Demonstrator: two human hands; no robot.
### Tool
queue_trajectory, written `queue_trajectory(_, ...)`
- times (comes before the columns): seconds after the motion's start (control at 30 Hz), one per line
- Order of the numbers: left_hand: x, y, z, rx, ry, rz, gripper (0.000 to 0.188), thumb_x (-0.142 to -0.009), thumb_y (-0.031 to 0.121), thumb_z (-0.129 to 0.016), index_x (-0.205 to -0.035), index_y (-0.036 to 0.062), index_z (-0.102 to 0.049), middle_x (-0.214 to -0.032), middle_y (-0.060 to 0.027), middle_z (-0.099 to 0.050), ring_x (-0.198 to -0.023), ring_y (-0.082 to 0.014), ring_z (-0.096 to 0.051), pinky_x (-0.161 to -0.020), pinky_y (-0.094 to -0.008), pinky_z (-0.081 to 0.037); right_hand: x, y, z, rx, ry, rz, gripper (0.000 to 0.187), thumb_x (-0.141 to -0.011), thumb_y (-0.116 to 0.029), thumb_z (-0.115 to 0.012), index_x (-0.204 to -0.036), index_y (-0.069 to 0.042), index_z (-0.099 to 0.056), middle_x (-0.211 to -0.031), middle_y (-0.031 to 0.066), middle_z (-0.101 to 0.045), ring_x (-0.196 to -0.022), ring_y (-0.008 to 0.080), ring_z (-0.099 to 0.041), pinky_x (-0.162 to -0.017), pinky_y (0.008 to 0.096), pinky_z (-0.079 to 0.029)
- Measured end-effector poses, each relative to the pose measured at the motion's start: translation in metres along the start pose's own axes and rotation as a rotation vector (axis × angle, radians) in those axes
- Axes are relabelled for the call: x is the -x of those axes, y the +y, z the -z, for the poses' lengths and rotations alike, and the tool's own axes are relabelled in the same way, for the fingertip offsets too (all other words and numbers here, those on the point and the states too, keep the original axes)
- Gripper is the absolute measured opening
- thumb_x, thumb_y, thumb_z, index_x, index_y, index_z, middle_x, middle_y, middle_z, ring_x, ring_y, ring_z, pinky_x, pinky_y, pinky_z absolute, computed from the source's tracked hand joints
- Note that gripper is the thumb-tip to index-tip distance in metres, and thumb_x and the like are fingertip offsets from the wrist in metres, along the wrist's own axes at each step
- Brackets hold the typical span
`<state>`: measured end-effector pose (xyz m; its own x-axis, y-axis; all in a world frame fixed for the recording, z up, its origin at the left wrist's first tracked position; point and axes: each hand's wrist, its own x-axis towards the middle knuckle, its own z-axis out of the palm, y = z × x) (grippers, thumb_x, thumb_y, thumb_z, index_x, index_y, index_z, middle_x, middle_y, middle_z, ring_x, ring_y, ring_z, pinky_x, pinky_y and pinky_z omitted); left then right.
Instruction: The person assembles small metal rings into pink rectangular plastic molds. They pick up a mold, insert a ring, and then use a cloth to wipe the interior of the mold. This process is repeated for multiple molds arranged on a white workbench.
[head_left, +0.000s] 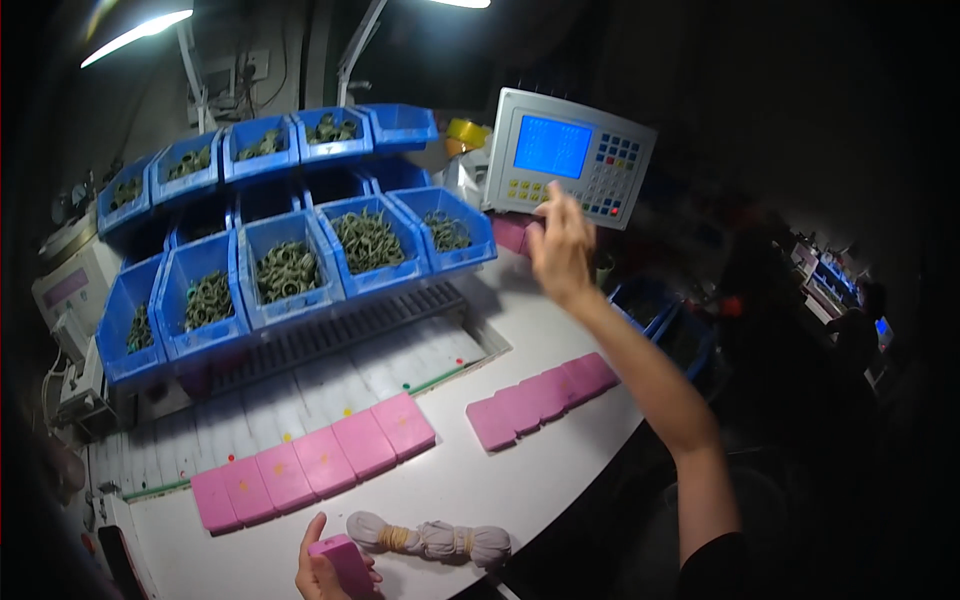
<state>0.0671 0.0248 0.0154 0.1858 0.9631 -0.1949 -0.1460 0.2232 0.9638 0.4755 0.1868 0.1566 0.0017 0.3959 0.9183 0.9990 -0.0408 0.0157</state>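
Observation:
Low in the view, my left hand (312, 578) is closed around a pink block (342, 562), with its thumb and fingers on the sides. My right hand (565, 245) is raised to a grey control panel (632, 150) with a lit blue screen (552, 146). Its index finger is stretched out to the lower keys; I cannot tell if it presses one. Nothing shows in that hand. A row of similar pink blocks (322, 462) lies beyond my left hand. Another pink row (540, 402), with notched edges, lies below my right forearm.
A bundle of pale cloth (435, 540), tied with bands, lies beside my left hand. Blue bins (290, 312) in two tiers hold many small grey-green parts. A slatted grille (340, 335) runs beneath them. A lamp (137, 37) lights the white table (570, 470). A person (862, 325) sits far right.

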Motion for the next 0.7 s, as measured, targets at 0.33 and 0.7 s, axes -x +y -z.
queue_trajectory(0.33, 0.006, 0.006, 0.02, 0.17, 0.103, 0.15, 0.058, -0.097, 0.047, -0.024, -0.113, -0.0017, -0.052, -0.083, -0.0124, -0.062, -0.063, -0.0201, -0.06, -0.051, -0.0296, -0.05, -0.032, 0.1, -0.053, -0.007, 0.126, -0.1, 0.048, -0.078, 0.004, -0.042, -0.126, 0.003, -0.042, -0.096, 0.0114, -0.055, -0.1, 0.0314, -0.05, -0.087, 0.0455, -0.037)
queue_trajectory(0.7, -0.03, 0.073, 0.137, 0.143, 0.295, -0.132, 0.039, -0.098, 0.028, -0.034, -0.108, -0.0041, -0.054, -0.093, -0.0112, -0.062, -0.081, -0.0152, -0.06, -0.073, -0.0275, -0.049, -0.032, 0.254, -0.076, -0.46, -0.071, -0.153, 0.054, -0.075, 0.011, -0.042, -0.128, 0.006, -0.039, -0.129, 0.0269, -0.044, -0.112, 0.0358, -0.049, -0.098, 0.0411, -0.038)
